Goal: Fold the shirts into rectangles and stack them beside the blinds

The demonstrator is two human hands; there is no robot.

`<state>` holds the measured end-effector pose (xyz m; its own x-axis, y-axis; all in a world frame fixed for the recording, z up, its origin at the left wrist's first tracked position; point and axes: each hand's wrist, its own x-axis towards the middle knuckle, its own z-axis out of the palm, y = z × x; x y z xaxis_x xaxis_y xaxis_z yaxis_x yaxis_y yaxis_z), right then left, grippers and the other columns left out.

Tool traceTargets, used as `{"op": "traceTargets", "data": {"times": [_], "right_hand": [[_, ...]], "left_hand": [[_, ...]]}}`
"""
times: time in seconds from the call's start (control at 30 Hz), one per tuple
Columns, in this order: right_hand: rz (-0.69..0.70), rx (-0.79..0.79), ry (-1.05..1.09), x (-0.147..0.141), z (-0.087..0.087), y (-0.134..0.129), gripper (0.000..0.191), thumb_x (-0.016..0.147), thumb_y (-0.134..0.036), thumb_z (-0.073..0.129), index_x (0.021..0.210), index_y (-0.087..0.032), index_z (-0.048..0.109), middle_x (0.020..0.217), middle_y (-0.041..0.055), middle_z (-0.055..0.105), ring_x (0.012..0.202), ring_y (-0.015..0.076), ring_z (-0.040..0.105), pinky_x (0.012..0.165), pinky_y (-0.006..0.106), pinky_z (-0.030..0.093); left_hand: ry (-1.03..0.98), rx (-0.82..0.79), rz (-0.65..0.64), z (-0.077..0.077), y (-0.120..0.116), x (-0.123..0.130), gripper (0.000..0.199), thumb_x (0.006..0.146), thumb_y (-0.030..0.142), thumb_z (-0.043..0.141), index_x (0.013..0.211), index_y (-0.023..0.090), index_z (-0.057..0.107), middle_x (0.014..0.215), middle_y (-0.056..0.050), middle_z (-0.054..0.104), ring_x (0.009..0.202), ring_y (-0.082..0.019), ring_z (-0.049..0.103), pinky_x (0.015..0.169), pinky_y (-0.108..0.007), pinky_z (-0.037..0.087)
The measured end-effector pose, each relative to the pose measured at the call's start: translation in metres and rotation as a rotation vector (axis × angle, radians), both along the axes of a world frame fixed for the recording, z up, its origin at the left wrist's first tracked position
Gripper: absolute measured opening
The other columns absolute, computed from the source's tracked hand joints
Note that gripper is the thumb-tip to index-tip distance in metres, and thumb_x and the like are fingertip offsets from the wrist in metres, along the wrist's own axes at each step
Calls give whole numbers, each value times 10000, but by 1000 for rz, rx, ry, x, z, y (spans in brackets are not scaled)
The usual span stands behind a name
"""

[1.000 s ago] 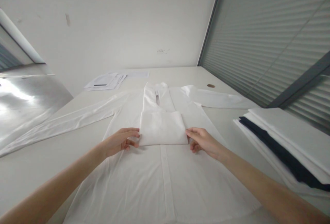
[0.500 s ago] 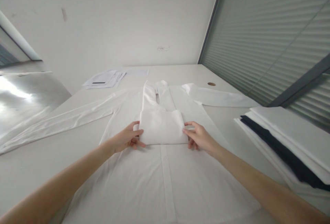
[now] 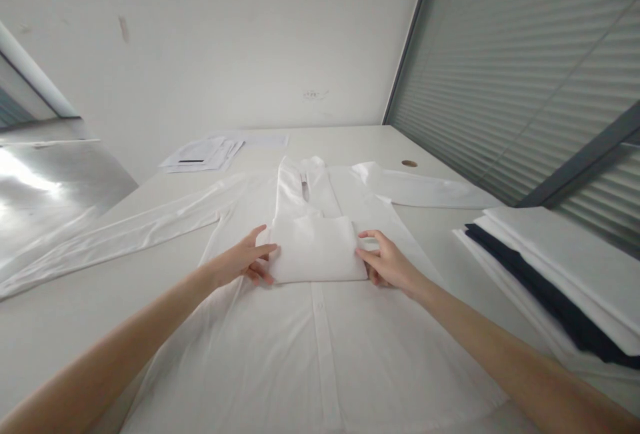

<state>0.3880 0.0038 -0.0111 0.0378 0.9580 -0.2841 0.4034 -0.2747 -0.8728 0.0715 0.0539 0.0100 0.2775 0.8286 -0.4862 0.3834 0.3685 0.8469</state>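
A white button-front shirt [image 3: 280,347] lies spread on the table, its sleeves stretched out to both sides. On its upper middle rests a folded white cloth [image 3: 317,251], a neat flat bundle just below a standing collar [image 3: 287,181]. My left hand [image 3: 255,257] is at the bundle's left edge, fingers spread, the thumb touching or nearly touching the side. At the right edge, my right hand [image 3: 383,261] has its thumb against the cloth and its lower fingers curled at the side; the index finger is raised. The undersides of both hands are hidden.
To the right sits a stack of folded white cloth [image 3: 565,241] with a dark layer [image 3: 540,294] in it. Printed papers [image 3: 203,154] lie at the back left. The table has a round hole [image 3: 409,163] near the blinds [image 3: 500,74]; a wall [image 3: 250,41] rises behind.
My left hand has loosened and drawn slightly left, its fingers spreading. The right index finger has lifted a little. The folded cloth has stayed nearly in place.
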Motion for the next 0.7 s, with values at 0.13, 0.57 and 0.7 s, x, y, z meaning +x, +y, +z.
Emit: {"op": "traceTargets", "data": {"times": [0.13, 0.57, 0.7], "right_hand": [[0, 13, 2, 4, 2, 5, 420, 899, -379, 530, 1263, -218, 396, 520, -85, 578, 328, 101, 481, 306, 161, 246], [101, 109, -96, 1, -3, 6, 364, 904, -250, 498, 1254, -190, 415, 435, -113, 481, 341, 143, 457, 359, 217, 332], [90, 248, -332, 2, -6, 4, 284, 911, -268, 516, 1185, -196, 506, 651, -26, 608, 465, 162, 571, 486, 280, 454]], "left_hand": [[338, 622, -81, 4, 17, 0, 573, 870, 439, 633, 1374, 209, 490, 1156, -132, 638, 829, -235, 720, 655, -323, 553], [700, 1025, -380, -19, 25, 99, 538, 964, 581, 449, 1346, 210, 527, 1366, -122, 541, 1229, -312, 540, 1031, -486, 420], [719, 1076, -339, -31, 25, 94, 452, 971, 541, 462, 1314, 257, 540, 1337, -83, 547, 1223, -288, 525, 1029, -459, 408]]}}
